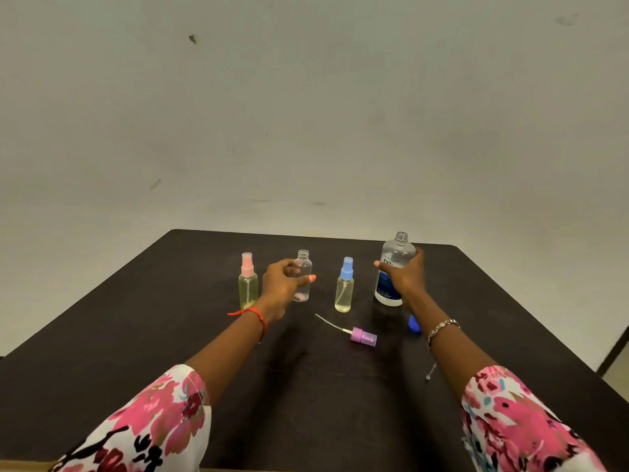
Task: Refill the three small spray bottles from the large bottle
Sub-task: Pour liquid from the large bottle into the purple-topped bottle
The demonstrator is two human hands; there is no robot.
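Now both arms reach forward over a dark table [204,386], each in a short sleeve with pink flowers. The left hand [280,287] is wrapped around the middle small bottle [302,281], which stands upright, open at the neck and almost empty, with only a little at the bottom. On the left wrist there is a red thread band [253,313]. The right hand [405,275] grasps the large bottle [391,267] from the side; this bottle is clear, has a blue label, stands upright on the table at the far right of the row, and its neck is open without a cap. A beaded bracelet [442,328] sits on the right wrist. Left of the held small bottle stands a bottle with a pink sprayer [247,281], filled with pale yellow liquid. Between the two hands stands a bottle with a blue sprayer [344,286], also holding yellowish liquid. Nearer to the person, a purple sprayer head [362,335] lies on its side on the table with its thin tube pointing to the left. A blue cap [413,324] lies just beside the right forearm, partly hidden by it.
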